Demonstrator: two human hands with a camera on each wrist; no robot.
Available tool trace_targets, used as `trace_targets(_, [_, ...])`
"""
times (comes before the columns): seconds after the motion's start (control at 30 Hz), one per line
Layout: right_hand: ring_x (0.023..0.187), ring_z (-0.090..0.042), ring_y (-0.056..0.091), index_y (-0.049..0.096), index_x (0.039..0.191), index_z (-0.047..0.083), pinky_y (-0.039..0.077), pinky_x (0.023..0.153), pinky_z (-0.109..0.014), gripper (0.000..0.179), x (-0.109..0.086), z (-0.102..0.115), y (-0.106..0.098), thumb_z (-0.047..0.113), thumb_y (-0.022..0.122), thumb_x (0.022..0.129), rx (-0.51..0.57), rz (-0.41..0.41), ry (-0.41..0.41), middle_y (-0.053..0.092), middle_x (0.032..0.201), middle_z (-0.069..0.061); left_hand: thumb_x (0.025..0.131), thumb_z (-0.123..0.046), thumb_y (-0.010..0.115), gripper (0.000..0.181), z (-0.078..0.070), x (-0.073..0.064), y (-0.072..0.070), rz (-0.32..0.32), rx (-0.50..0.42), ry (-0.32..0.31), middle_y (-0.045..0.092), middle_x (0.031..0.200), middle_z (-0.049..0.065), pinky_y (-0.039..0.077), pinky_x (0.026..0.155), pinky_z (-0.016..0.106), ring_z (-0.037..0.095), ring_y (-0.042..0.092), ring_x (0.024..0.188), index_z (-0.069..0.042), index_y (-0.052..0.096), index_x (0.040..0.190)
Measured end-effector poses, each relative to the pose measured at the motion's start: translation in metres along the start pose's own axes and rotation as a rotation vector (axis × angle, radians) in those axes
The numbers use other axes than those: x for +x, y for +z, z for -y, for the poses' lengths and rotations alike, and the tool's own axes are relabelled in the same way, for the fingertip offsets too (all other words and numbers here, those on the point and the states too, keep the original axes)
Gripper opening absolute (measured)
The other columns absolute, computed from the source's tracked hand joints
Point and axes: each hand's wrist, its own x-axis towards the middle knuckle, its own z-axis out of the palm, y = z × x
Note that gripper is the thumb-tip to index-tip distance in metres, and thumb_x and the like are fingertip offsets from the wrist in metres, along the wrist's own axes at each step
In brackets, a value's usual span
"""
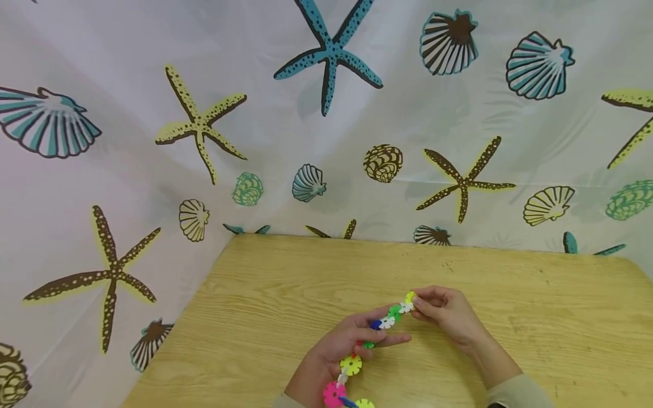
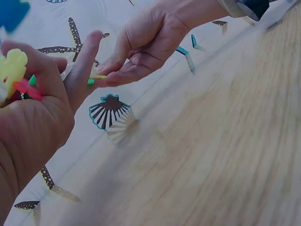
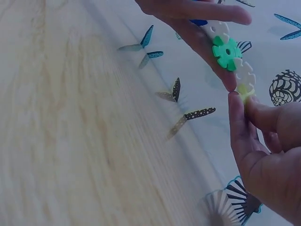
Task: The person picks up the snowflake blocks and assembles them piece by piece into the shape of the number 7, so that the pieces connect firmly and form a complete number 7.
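Observation:
A chain of interlocking notched plastic discs runs up through my left hand [image 1: 336,343], which holds it between thumb and fingers. At its upper end is a small yellow disc [image 1: 410,297], pinched between the thumb and fingertips of my right hand [image 1: 451,317]. A white disc [image 3: 245,74] and a green disc [image 3: 227,53] follow it toward the left hand. Below the left palm hang a larger yellow disc [image 1: 351,365] and a pink disc [image 1: 334,394], where the chain leaves the head view's bottom edge. Fingers hide part of the chain's middle.
Both hands are above a light wooden table [image 1: 265,294]. A white curtain [image 1: 285,124] printed with starfish and shells stands along the table's back and left edges.

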Motion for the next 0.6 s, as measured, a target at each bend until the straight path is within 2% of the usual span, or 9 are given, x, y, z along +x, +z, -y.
trace_targets(0.1, [0.092, -0.009, 0.070, 0.052, 0.127, -0.015, 0.058, 0.088, -0.023, 0.036, 0.001, 0.002, 0.002, 0.004, 0.061, 0.098, 0.007, -0.012, 0.007, 0.069, 0.101, 0.001, 0.101, -0.010, 0.052, 0.057, 0.000, 0.002, 0.000, -0.026, -0.018, 0.023, 0.042, 0.154, 0.020, 0.044, 0.060, 0.008, 0.016, 0.063, 0.124, -0.015, 0.036, 0.156])
trace_targets(0.2, [0.093, -0.007, 0.067, 0.052, 0.128, -0.011, 0.058, 0.087, -0.022, 0.033, 0.001, 0.003, 0.001, 0.004, 0.060, 0.099, 0.040, -0.042, 0.027, 0.068, 0.101, 0.003, 0.103, -0.011, 0.049, 0.063, 0.000, 0.004, 0.002, 0.007, -0.083, 0.027, 0.032, 0.161, 0.017, 0.055, 0.085, 0.016, 0.019, 0.059, 0.129, -0.015, 0.023, 0.160])
trace_targets(0.23, [0.094, -0.007, 0.067, 0.052, 0.128, -0.011, 0.058, 0.087, -0.021, 0.033, 0.001, 0.003, -0.001, 0.004, 0.059, 0.099, 0.055, -0.054, 0.031, 0.067, 0.101, 0.003, 0.103, -0.011, 0.048, 0.064, 0.000, 0.004, 0.003, 0.020, -0.103, 0.024, 0.029, 0.162, 0.018, 0.055, 0.088, 0.018, 0.020, 0.058, 0.130, -0.015, 0.020, 0.161])
trace_targets(0.33, [0.096, -0.006, 0.066, 0.050, 0.131, -0.010, 0.057, 0.088, -0.021, 0.036, 0.001, 0.003, -0.006, 0.004, 0.059, 0.100, 0.087, -0.078, 0.039, 0.067, 0.103, 0.004, 0.104, -0.012, 0.044, 0.063, -0.002, 0.004, 0.005, 0.070, -0.153, 0.009, 0.025, 0.163, 0.021, 0.052, 0.103, 0.031, 0.025, 0.053, 0.135, -0.009, 0.016, 0.161])
trace_targets(0.43, [0.097, -0.006, 0.066, 0.046, 0.137, -0.010, 0.057, 0.089, -0.020, 0.043, 0.003, 0.001, -0.012, 0.007, 0.060, 0.100, 0.101, -0.092, 0.051, 0.067, 0.105, 0.004, 0.105, -0.014, 0.042, 0.061, -0.004, 0.003, 0.006, 0.102, -0.173, -0.033, 0.027, 0.161, 0.024, 0.047, 0.108, 0.040, 0.030, 0.050, 0.138, -0.002, 0.017, 0.159])
trace_targets(0.6, [0.096, -0.004, 0.065, 0.043, 0.140, -0.009, 0.056, 0.088, -0.019, 0.047, 0.004, -0.002, -0.022, 0.009, 0.060, 0.100, 0.124, -0.124, 0.075, 0.066, 0.106, 0.005, 0.102, -0.015, 0.040, 0.063, -0.006, -0.002, 0.007, 0.154, -0.169, -0.140, 0.030, 0.159, 0.026, 0.035, 0.115, 0.054, 0.037, 0.041, 0.142, 0.003, 0.015, 0.157])
